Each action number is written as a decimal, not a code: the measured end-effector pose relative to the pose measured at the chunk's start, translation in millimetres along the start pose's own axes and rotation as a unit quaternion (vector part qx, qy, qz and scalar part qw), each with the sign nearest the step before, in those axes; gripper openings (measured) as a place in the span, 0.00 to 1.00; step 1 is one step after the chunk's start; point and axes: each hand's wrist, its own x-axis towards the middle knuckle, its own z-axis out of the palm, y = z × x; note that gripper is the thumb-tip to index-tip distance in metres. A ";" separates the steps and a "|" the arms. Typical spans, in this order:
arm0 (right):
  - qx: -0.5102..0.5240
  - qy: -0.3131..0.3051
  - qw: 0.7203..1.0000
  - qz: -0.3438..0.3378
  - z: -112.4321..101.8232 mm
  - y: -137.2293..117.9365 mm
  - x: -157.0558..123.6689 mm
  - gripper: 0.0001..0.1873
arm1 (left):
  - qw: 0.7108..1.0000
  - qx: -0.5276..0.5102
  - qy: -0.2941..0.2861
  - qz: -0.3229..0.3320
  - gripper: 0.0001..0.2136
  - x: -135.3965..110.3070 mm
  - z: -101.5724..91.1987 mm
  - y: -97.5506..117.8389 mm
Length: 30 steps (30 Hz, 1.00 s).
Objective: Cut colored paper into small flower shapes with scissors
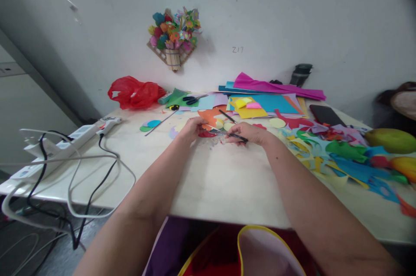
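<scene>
My right hand [246, 133] is closed round a slim tool with a black handle [238, 138] and a thin silver shaft [212, 128]; its exact kind is unclear. The shaft points left, towards my left hand [194, 127], whose fingers are pinched together at its far end. Whatever sits between those left fingers is too small to make out. Below the hands lie a red paper piece [207, 134] and small clear bits. Just behind them are an orange paper sheet with cut edges [212, 115] and a black pen-like stick [227, 116].
Coloured paper scraps [325, 150] cover the right side, near a dark phone [326, 115]. Dark-handled scissors [191, 99], paper sheets [276, 103] and a red plastic bag [134, 92] lie at the back. A power strip [61, 146] with loose cables occupies the left edge.
</scene>
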 end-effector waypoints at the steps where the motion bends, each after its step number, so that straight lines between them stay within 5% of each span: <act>1: -0.001 0.002 1.000 0.000 0.1 -0.1 0.0 0.22 | 1.000 -0.003 -0.002 0.001 0.05 0.5 -0.4 -0.3; 30: -0.013 0.015 1.000 -0.018 0.9 0.3 3.2 0.19 | 1.000 0.009 0.007 0.012 0.04 5.8 -4.8 -3.1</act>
